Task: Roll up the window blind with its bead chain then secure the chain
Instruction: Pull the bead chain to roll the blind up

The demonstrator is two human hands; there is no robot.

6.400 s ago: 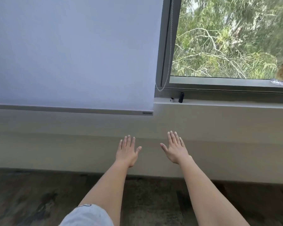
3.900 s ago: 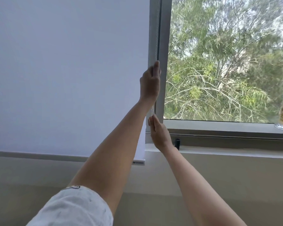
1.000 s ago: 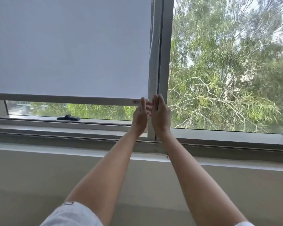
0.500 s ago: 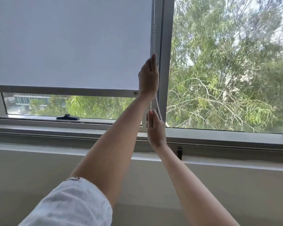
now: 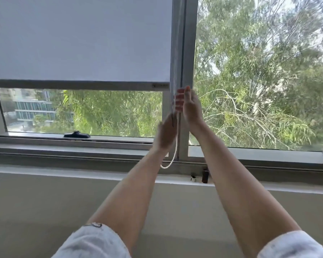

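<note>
The white roller blind [image 5: 78,38] covers the upper part of the left window, with its grey bottom rail [image 5: 78,84] well above the sill. The white bead chain [image 5: 176,144] hangs beside the grey mullion [image 5: 185,43], and its loop ends just above the sill. My right hand [image 5: 189,107] is the higher one, with its fingers curled around the chain at about rail height. My left hand [image 5: 165,133] is lower and blurred by motion. Its fingers point up along the chain and pinch it.
A black window handle [image 5: 76,135] sits on the lower left frame. Two small items, one a dark cylinder [image 5: 205,175], stand on the white ledge [image 5: 63,174] under the mullion. Trees and a building show through the glass.
My left hand has dropped from high on the chain to below my right hand, which has moved up to rail height. The blind's bottom rail sits higher, so more glass shows.
</note>
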